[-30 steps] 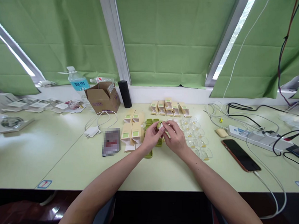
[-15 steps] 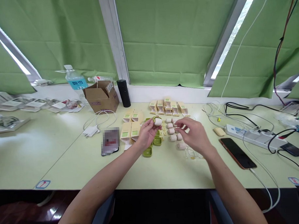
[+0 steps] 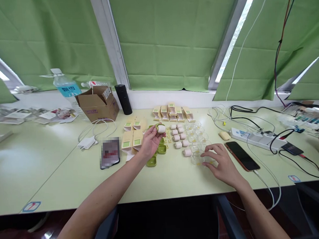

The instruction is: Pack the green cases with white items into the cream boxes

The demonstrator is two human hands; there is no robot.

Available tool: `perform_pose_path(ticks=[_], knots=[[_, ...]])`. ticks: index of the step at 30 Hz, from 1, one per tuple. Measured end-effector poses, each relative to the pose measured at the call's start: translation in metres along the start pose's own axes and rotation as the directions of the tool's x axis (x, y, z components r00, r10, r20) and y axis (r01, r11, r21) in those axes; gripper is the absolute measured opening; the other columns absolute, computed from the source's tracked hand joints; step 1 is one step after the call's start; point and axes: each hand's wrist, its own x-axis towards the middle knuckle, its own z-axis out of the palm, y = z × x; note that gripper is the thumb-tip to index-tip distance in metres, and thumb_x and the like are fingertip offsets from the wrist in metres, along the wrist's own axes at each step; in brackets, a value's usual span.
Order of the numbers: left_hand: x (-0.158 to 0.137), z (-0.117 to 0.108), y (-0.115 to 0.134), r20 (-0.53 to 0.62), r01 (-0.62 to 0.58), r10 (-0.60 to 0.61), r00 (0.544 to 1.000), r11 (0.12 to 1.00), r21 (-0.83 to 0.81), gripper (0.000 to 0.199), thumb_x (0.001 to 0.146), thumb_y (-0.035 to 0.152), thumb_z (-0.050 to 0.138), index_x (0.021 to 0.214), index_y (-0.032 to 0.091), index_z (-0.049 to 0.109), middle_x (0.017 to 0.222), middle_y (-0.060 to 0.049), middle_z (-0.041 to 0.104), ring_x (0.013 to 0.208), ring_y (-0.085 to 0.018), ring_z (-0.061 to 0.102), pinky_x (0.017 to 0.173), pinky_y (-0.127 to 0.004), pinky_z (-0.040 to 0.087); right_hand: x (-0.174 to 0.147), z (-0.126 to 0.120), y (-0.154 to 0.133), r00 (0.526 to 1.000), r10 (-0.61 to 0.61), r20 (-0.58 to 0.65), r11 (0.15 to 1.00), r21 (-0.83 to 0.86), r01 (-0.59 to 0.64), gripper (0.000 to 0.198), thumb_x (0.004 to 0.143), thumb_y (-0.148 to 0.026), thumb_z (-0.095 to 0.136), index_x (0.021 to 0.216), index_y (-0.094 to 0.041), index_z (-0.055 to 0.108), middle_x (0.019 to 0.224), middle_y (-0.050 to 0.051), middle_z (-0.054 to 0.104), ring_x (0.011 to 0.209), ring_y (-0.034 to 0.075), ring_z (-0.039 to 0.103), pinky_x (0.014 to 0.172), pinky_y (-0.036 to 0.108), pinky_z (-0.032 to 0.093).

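Note:
My left hand (image 3: 149,142) is closed around a small green cup with a pinkish-white cylinder (image 3: 161,129) seated in it, raised above the table. My right hand (image 3: 221,164) has thumb and fingers apart beside the nearest clear plastic cup (image 3: 196,158); I see nothing firmly gripped. More clear cups (image 3: 198,137) stand in rows behind it. Left of these are rows of pinkish-white cylinders (image 3: 178,145). Below my left hand sit square green cups (image 3: 151,161), with small yellow pieces (image 3: 168,136) to their right.
Small cream boxes (image 3: 171,112) stand at the back, and others (image 3: 127,139) lie left of my left hand. A cardboard box (image 3: 98,106) and black flask (image 3: 123,100) are behind. To the right are a phone (image 3: 242,155), power strip (image 3: 254,139) and cables.
My right hand has moved from above the cylinders toward me and right, to the clear cups. My left hand still holds the green cup and cylinder. The view has shifted slightly right.

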Motion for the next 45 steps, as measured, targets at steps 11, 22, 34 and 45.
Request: perform_pose_path(ticks=[11, 22, 34, 45], knots=[[-0.002, 0.003, 0.001, -0.008, 0.003, -0.003, 1.0, 1.0, 0.008, 0.02, 0.087, 0.023, 0.075, 0.106, 0.015, 0.074, 0.1, -0.008, 0.075, 0.086, -0.017, 0.069, 0.084, -0.032, 0.058, 0.012, -0.005, -0.018, 0.993, 0.101, -0.06, 0.986, 0.139, -0.092, 0.013, 0.094, -0.025, 0.064, 0.084, -0.027, 0.072, 0.112, 0.009, 0.059, 0.113, 0.032, 0.051, 0.099, 0.054, 0.043], [0.001, -0.001, -0.001, 0.009, -0.063, 0.062, 0.998, 0.997, 0.049, 0.028, 0.084, 0.029, 0.08, 0.109, 0.018, 0.073, 0.105, -0.007, 0.074, 0.089, -0.017, 0.069, 0.088, -0.031, 0.056, 0.113, 0.001, -0.052, 0.995, 0.087, 0.056, 0.514, 0.852, -0.093, 0.023, 0.089, -0.046, 0.074, 0.089, -0.024, 0.065, 0.123, 0.01, 0.07, 0.125, 0.029, 0.062, 0.109, 0.047, 0.046], [0.004, -0.002, -0.001, -0.013, -0.176, 0.178, 0.984, 0.979, 0.107, 0.04, 0.083, 0.032, 0.084, 0.119, 0.021, 0.072, 0.117, -0.007, 0.072, 0.112, -0.021, 0.067, 0.103, -0.037, 0.052, 0.135, 0.07, -0.059, 0.942, 0.254, 0.218, -0.041, 0.976, -0.215, 0.052, 0.068, -0.041, 0.09, 0.111, -0.028, 0.063, 0.103, 0.002, 0.074, 0.093, 0.02, 0.069, 0.085, 0.034, 0.054], [-0.006, 0.005, -0.001, 0.114, -0.233, 0.21, 0.971, 0.938, 0.258, 0.048, 0.084, 0.038, 0.083, 0.127, 0.027, 0.065, 0.119, -0.006, 0.068, 0.109, -0.019, 0.065, 0.095, -0.03, 0.051, 0.13, 0.082, -0.065, 0.899, 0.342, 0.274, -0.13, 0.961, -0.243, 0.055, 0.066, -0.044, 0.094, 0.107, -0.026, 0.061, 0.094, 0.005, 0.081, 0.086, 0.023, 0.076, 0.078, 0.037, 0.06]])
